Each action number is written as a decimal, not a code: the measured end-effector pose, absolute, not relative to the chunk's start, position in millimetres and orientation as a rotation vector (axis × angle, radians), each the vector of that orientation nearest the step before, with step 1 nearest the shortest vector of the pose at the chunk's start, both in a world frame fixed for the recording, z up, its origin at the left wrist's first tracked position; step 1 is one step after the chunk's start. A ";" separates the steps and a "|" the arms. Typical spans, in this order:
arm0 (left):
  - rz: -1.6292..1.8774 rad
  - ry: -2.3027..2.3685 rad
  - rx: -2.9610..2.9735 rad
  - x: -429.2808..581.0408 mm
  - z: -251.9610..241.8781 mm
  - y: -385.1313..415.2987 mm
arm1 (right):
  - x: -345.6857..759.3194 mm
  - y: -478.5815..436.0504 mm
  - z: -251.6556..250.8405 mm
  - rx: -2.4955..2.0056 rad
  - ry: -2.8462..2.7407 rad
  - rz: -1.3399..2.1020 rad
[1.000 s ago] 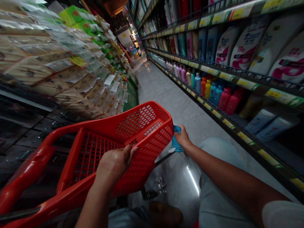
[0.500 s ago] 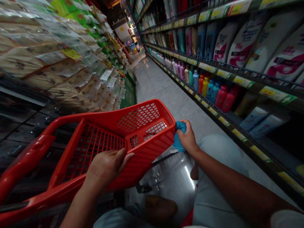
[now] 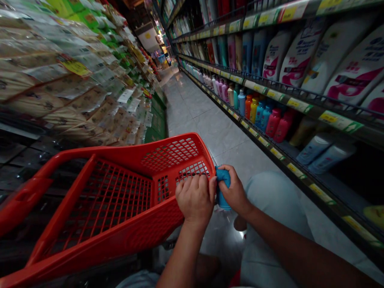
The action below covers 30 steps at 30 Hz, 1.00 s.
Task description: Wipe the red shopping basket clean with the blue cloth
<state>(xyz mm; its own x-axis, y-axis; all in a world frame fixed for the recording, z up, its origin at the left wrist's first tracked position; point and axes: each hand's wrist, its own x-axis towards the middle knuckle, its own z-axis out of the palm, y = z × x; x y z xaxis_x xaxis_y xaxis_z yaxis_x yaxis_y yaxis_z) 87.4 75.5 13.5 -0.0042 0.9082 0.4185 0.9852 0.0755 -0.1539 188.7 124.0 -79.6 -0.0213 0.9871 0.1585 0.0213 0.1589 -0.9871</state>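
A red plastic shopping cart (image 3: 120,192) with a mesh basket stands before me, its handle toward the left. My left hand (image 3: 196,196) is closed over the near rim, close to the front corner, with the fingers curled inside the basket. Beside that corner my right hand (image 3: 232,188) grips a bunched blue cloth (image 3: 222,190), which lies against the cart's front end. Part of the cloth hangs below my fingers. Whether it presses on the plastic there I cannot tell.
On the right, shelves hold shampoo bottles (image 3: 303,56) and small coloured bottles (image 3: 259,112) above price strips. Stacked packaged goods (image 3: 75,84) line the left side over green boxes (image 3: 157,114). A tiled floor (image 3: 198,104) runs down the aisle between them. My knee (image 3: 270,196) is close to the right shelf.
My left hand has slid right along the near rim to the front corner and closed on it. My right hand, still with the blue cloth, sits slightly lower.
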 end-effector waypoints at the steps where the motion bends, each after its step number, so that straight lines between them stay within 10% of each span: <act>1: -0.264 -1.932 -1.881 85.3 13.3 73.7 | 189.0 125.5 -82.3 -1.128 -1.313 1.139; 30: -0.432 -1.977 -2.027 51.2 28.0 12.5 | 180.6 98.4 -80.7 -1.190 -1.314 1.232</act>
